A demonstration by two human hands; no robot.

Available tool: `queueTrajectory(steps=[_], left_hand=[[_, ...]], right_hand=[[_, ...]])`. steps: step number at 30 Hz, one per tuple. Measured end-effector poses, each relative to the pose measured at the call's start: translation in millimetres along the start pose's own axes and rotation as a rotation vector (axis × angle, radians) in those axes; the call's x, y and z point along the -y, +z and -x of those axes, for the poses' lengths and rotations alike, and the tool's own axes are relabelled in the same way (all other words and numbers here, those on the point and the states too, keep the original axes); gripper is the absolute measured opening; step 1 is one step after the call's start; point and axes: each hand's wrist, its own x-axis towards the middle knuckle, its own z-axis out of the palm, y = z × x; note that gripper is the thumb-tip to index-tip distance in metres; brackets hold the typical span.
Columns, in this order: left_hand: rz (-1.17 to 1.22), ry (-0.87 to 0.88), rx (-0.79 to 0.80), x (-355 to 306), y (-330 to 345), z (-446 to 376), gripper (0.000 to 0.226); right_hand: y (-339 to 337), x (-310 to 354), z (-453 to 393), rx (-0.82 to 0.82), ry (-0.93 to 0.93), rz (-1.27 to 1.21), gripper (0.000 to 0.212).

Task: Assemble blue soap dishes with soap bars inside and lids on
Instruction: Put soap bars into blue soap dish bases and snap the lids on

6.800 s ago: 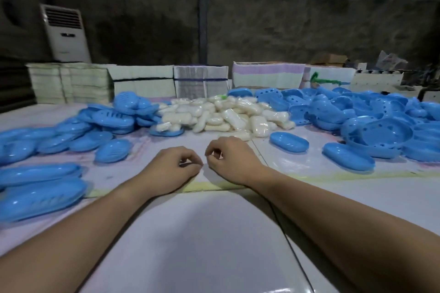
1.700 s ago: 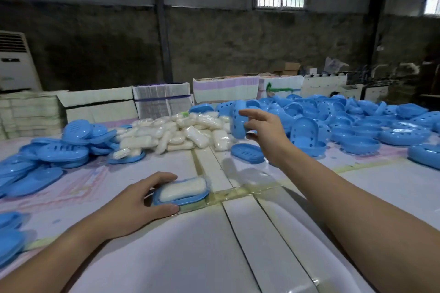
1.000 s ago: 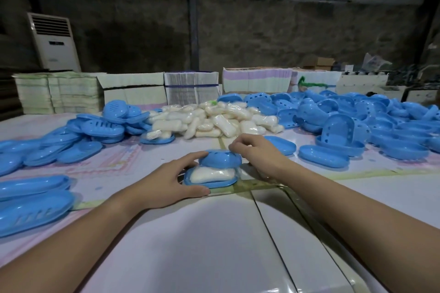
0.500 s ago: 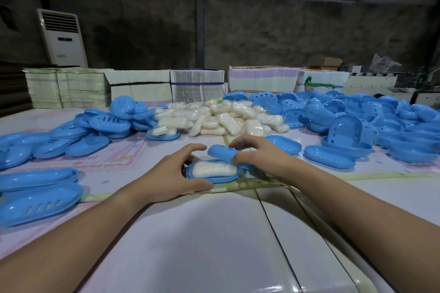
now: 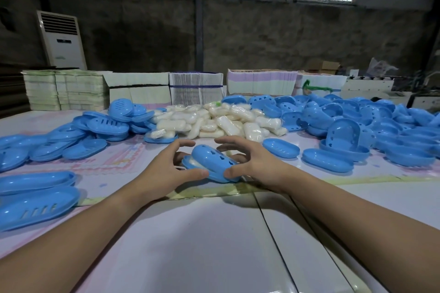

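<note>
the soap dish [image 5: 212, 175] sits on the white table [image 5: 190, 245] directly between my two hands, a soap bar [image 5: 195, 163] partly visible inside at its left end. the lid [image 5: 213, 158] rests on top, tilted, left end raised, not seated flat. my left hand [image 5: 164, 171] cups the dish's left side, thumb touching the near rim, fingers curled over the far side. my right hand [image 5: 252, 164] grasps the right end, thumb against the near edge, fingers arched above the lid.

just behind: pile of wrapped soap bars [image 5: 214, 121]. left of it: heap of slotted blue trays [image 5: 100, 128], with two more trays [image 5: 35, 195] at the near left edge. right: large heap of perforated blue lids [image 5: 357, 123], two single pieces [image 5: 281, 148] lying near my right hand. stacked paper bundles [image 5: 195, 91] line the far table edge. a white floor air conditioner [image 5: 62, 40] stands at the back left. no legible writing; its label is too small to read.
</note>
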Motion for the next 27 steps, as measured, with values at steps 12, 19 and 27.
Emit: queueTrajectory(steps=[12, 19, 27], left_hand=[[0.114, -0.047, -0.007, -5, 2, 2, 0.048], [0.232, -0.01, 0.004, -10, 4, 4, 0.063], [0.326, 0.036, 0.126, -18, 11, 6, 0.046]], right_hand=[[5, 1, -1, -0.009, -0.021, -0.094, 0.065], [4, -1, -3, 0.01, -0.024, -0.114, 0.066], [3, 2, 0, -0.025, -0.057, 0.0, 0.063]])
